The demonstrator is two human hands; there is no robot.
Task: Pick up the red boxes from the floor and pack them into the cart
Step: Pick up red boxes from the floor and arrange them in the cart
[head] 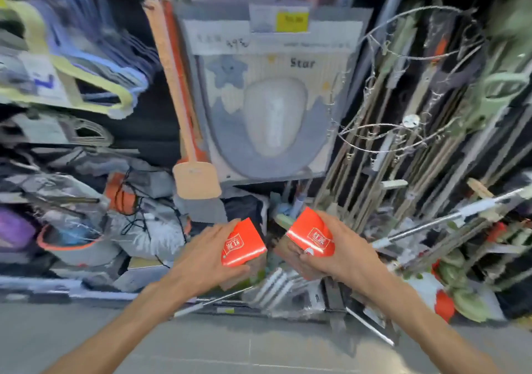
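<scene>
two small glossy red cardboard boxes with white printed characters are in our hands, one each, held up side by side in front of a crowded shop shelf. our left hand (201,254) grips the left red box (243,244) from its left side, fingers curled over the top edge and thumb under the lower corner; the box is tilted, its label turned sideways. our right hand (336,251) clasps the right red box (312,235) from the right and from below, fingertips wrapped round its lower edge, the box tipped toward the middle. the two boxes are near each other but apart, with a dark gap between them. both are off the grey tiled floor (259,350), which runs across the bottom of the view under our bare forearms.

behind the boxes hangs a pale blue and cream padded toilet seat cover in a pack printed "star" (270,109), with a yellow price tag (292,21) above it. just left of it hangs a long-handled peach plastic swatter (197,182). farther left are stacked pastel plastic clothes hangers (86,57). to the right stand wire rings with clips (383,135) and bundled poles. much of the scene is motion-blurred, and we cannot make out a cart.
</scene>
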